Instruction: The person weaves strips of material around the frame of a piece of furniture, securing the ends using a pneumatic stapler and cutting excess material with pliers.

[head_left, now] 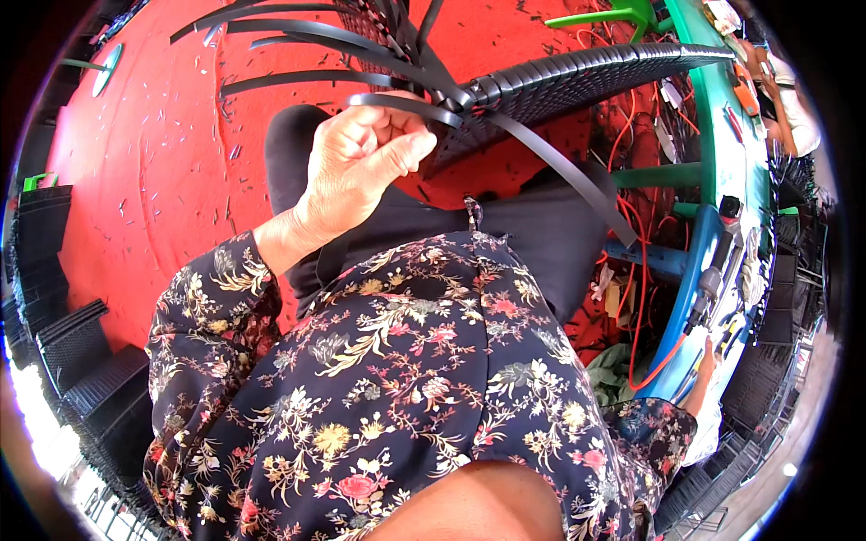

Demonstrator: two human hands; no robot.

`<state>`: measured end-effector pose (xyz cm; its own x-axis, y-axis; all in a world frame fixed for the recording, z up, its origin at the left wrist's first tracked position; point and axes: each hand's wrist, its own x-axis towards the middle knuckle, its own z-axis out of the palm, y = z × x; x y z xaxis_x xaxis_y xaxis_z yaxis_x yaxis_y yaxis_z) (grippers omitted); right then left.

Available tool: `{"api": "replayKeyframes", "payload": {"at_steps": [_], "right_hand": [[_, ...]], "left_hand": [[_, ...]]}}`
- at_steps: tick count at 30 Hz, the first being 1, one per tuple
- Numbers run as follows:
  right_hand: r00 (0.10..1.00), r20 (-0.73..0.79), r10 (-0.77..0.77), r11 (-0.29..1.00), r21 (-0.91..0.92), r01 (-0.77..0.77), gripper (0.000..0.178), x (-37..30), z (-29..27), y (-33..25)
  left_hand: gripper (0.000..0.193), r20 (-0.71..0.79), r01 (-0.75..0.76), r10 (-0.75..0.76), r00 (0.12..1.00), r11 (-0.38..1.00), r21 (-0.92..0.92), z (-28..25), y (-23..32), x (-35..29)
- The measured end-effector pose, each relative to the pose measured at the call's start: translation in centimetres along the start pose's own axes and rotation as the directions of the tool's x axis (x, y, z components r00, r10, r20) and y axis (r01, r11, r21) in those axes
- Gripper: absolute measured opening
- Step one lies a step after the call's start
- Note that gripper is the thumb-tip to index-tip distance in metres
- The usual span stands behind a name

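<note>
My left hand (pixel 372 162) is closed, thumb against curled fingers, at a flat black strip (pixel 406 105) that curls over its knuckles. The strip comes from the near corner of a black woven panel (pixel 577 95), which stands tilted beyond my lap. Several more loose strips (pixel 329 79) fan out to the left of that corner, and a single long one (pixel 564 167) hangs down to the right across my thigh. Far out to the right, my right hand (pixel 702 383) reaches onto a blue and white bench top (pixel 681 365), among small tools. Its fingers are small and partly hidden there.
A dark power tool (pixel 715 279) with an orange cord (pixel 642 343) lies on the bench. Beyond it stands a green table (pixel 715 117). Strip scraps litter the red floor (pixel 162 180). Black woven pieces (pixel 81 347) stand at the left; another person's arm (pixel 776 104) shows upper right.
</note>
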<state>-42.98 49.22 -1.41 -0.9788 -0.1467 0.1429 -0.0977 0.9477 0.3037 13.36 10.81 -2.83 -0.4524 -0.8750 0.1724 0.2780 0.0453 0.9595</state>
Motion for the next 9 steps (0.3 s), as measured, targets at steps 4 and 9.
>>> {"api": "replayKeyframes", "payload": {"at_steps": [4,9], "right_hand": [[0.989,-0.057,-0.134,0.991,0.015,0.135,0.074,4.2,1.1,1.3],[0.794,-0.417,-0.442,0.565,0.559,0.608,0.046,7.0,0.3,-5.0]], "left_hand": [[0.02,-0.034,-0.111,0.111,0.993,0.994,-0.021,0.7,0.3,0.6],[0.02,-0.04,-0.054,0.055,0.998,0.998,0.023,1.2,0.8,1.2]]}}
